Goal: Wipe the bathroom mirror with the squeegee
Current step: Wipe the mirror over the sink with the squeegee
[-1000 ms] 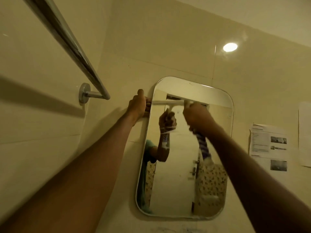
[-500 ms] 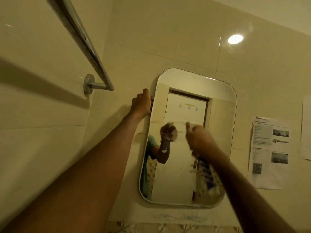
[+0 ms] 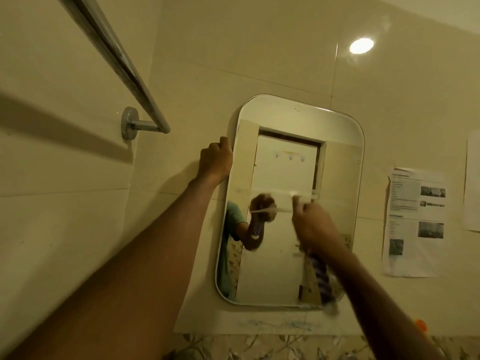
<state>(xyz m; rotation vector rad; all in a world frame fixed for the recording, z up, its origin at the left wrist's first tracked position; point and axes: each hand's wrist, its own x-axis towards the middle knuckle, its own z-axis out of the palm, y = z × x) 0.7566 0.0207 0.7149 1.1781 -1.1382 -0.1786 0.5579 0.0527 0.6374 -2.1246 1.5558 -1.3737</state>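
A rounded mirror (image 3: 291, 162) hangs on glossy cream tiles (image 3: 233, 48), beside a chrome towel rail (image 3: 114, 53) and printed sheets (image 3: 415, 222). The left hand (image 3: 217, 158) grips the mirror's left edge. The right hand (image 3: 313, 224) is clenched around the squeegee (image 3: 275, 191), whose blurred blade lies across the mid-glass. A patterned strip (image 3: 259, 346) runs along below.

We see both our forearms bare to the edge of view, no sleeves, watch or rings showing on our left hand (image 3: 217, 158) or right hand (image 3: 313, 224). Our reflection wears a short teal sleeve (image 3: 235, 213).
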